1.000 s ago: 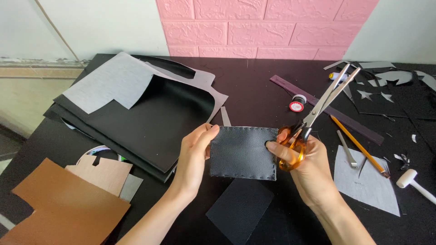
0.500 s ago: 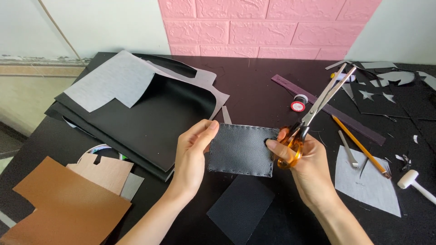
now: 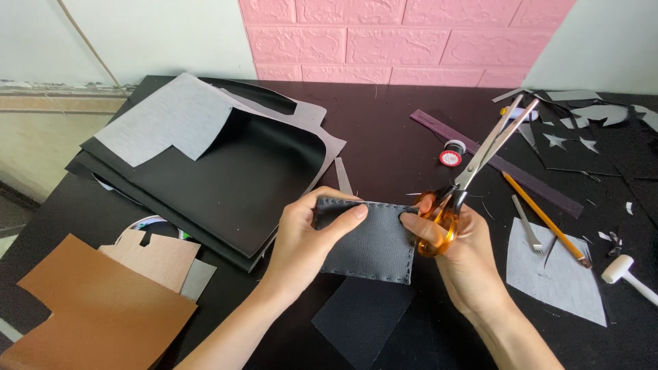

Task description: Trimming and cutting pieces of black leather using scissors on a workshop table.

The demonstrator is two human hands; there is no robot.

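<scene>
The stitched leather piece [image 3: 370, 243] has tipped slightly, its left end lifted higher than a second ago, and the scissors [image 3: 466, 179] have swung a little more upright.

Over the black table [image 3: 384, 123], near the big stack of black sheets [image 3: 233, 185], the left hand [image 3: 305, 243] pinches the dark grey stitched piece by its left edge, thumb on top, holding it just above a loose dark panel [image 3: 360, 318]. The right hand [image 3: 466, 257] is closed through the orange scissor handles, forefinger touching the piece's right edge, blades nearly shut and pointing away. Risk, as I judge it: the blades could nick the stitching if the piece tips further. The pencil [image 3: 545, 219] and thread spool [image 3: 450, 157] lie unmoved.
</scene>
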